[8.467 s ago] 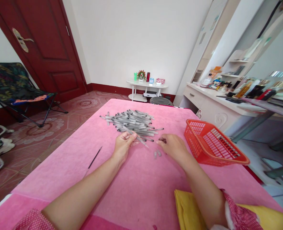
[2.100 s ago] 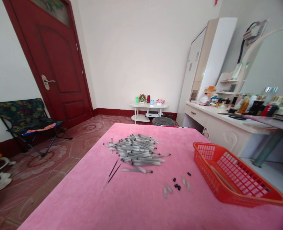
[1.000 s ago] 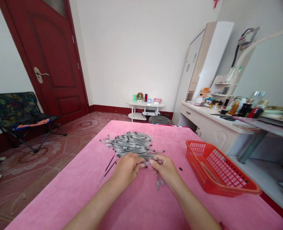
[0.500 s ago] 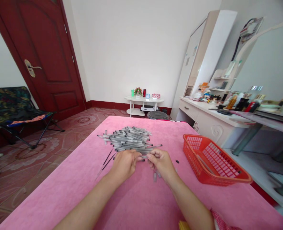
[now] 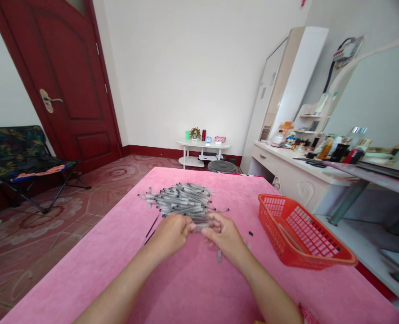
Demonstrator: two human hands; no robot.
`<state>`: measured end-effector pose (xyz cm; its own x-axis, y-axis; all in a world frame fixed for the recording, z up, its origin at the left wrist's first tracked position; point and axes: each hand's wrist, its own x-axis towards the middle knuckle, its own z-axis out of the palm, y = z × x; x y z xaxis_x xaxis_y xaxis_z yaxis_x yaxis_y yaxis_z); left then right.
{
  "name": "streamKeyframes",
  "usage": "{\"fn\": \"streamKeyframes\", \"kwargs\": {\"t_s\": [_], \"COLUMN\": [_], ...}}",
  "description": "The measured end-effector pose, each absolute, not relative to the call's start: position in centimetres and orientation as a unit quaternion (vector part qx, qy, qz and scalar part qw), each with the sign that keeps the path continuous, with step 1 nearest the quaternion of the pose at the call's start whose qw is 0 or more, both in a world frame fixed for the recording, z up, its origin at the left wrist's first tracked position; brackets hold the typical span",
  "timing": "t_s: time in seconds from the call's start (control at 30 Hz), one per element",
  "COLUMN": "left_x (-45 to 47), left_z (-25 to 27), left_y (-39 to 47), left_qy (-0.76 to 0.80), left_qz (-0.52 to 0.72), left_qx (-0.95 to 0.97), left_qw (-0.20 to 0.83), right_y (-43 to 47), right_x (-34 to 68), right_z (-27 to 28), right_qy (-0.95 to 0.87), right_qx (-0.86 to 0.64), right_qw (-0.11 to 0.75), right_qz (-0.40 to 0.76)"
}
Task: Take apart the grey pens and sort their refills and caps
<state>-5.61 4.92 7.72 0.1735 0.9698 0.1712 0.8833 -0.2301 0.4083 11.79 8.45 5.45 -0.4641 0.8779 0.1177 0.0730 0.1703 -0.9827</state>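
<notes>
Between my two hands, in front of the pile, is a translucent grey pen [image 5: 200, 227]. My left hand [image 5: 174, 234] pinches its left end. My right hand [image 5: 223, 234] has thumb and fingers closed round the other end, so much of the pen is hidden. Just beyond the hands lies a heap of grey pens [image 5: 182, 198] with dark ends. Two thin dark refills [image 5: 152, 226] rest left of my left hand. A clear pen cap [image 5: 219, 256] lies below my right hand, and a small black piece [image 5: 251, 233] sits to its right.
A red plastic basket [image 5: 307, 234] stands on the right of the pink-covered table [image 5: 192, 288], with a few items inside. Beyond it is a white dresser [image 5: 287, 166] crowded with bottles. A folding chair [image 5: 27, 166] stands on the floor at left.
My hands have come closer together, and the grey pen piece now bridges them. The dark end seen by my left fingers no longer shows. The camera has tilted slightly up.
</notes>
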Motion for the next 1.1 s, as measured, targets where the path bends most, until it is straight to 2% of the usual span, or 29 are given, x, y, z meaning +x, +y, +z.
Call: {"fn": "streamKeyframes", "kwargs": {"t_s": [0.13, 0.4, 0.5, 0.6, 0.67, 0.73, 0.87, 0.93, 1.03, 1.1], "left_x": [-4.7, -4.4, -4.9, -5.2, -5.3, -5.3, -5.1, -4.9, -4.8, -4.9], "left_z": [8.7, 7.6, 7.3, 7.3, 7.5, 7.8, 8.4, 8.6, 8.7, 8.7], "left_y": [4.1, 4.3, 4.7, 4.9, 5.0, 4.9, 4.5, 4.2, 4.0, 4.1], "left_qy": [0.592, 0.612, 0.611, 0.581, 0.56, 0.558, 0.568, 0.565, 0.576, 0.587], "left_qz": [0.175, 0.163, 0.192, 0.24, 0.262, 0.267, 0.231, 0.209, 0.194, 0.191], "left_qx": [0.785, 0.771, 0.759, 0.744, 0.736, 0.738, 0.771, 0.788, 0.785, 0.774], "left_qw": [0.057, 0.068, 0.117, 0.225, 0.275, 0.27, 0.171, 0.131, 0.124, 0.14], "right_y": [8.6, 8.7, 8.3, 8.1, 8.0, 8.1, 8.4, 8.7, 8.8, 8.7], "right_x": [11.8, 12.0, 12.3, 12.8, 12.9, 12.7, 12.2, 12.0, 11.9, 11.9], "right_z": [5.3, 4.7, 5.1, 5.6, 5.8, 5.8, 5.3, 5.0, 4.7, 4.8], "right_qy": [-0.657, -0.751, -0.798, -0.845, -0.852, -0.838, -0.737, -0.698, -0.708, -0.747], "right_qx": [-0.395, -0.372, -0.34, -0.292, -0.276, -0.294, -0.39, -0.406, -0.393, -0.384], "right_qw": [0.29, 0.367, 0.365, 0.385, 0.397, 0.395, 0.332, 0.314, 0.323, 0.34], "right_qz": [0.573, 0.403, 0.338, 0.229, 0.202, 0.237, 0.441, 0.499, 0.49, 0.422]}}
